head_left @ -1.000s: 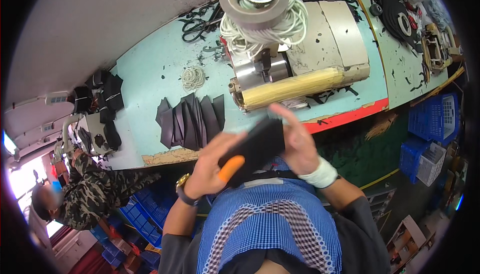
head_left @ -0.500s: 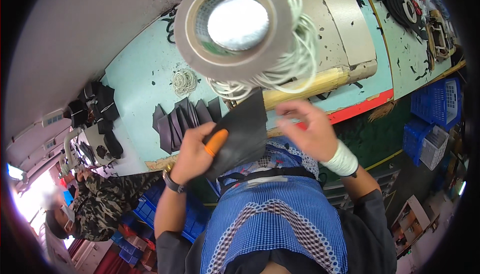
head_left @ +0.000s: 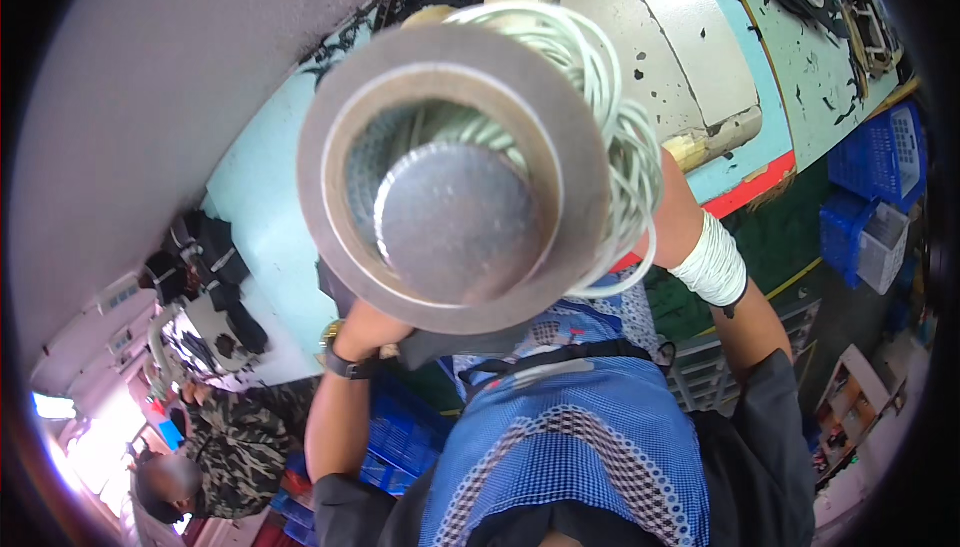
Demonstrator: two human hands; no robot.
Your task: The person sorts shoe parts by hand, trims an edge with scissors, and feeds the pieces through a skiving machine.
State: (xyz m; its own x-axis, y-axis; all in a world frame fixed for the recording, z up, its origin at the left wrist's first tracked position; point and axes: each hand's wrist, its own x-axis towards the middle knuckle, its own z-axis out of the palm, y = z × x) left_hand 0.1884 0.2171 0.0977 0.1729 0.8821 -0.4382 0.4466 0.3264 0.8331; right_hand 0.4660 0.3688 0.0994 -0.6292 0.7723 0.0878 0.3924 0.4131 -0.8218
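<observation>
A large roll of tape [head_left: 330, 187] looms close in front of the bench, with a round silvery disc [head_left: 460, 222] showing through its core. Loops of white cord [head_left: 630, 147] hang beside and behind it. My left hand [head_left: 372, 331] is at the roll's lower left, most of its fingers hidden. It grips a flat black leather-like piece [head_left: 450, 345], which peeks out under the roll. Behind the cord on the right is my right hand [head_left: 675, 209]; its fingers are covered. White cord [head_left: 712, 262] is wound around my right wrist.
A cream sewing machine [head_left: 690, 42] stands on the pale green bench [head_left: 265, 162]. Blue crates [head_left: 880, 162] are stacked at the right. At lower left, a person in camouflage clothing [head_left: 245, 437] works near dark bundles [head_left: 210, 257].
The tape roll now looks larger and lower, covering much of both hands. My right hand has moved up and behind the hanging cord. The black piece is mostly hidden now.
</observation>
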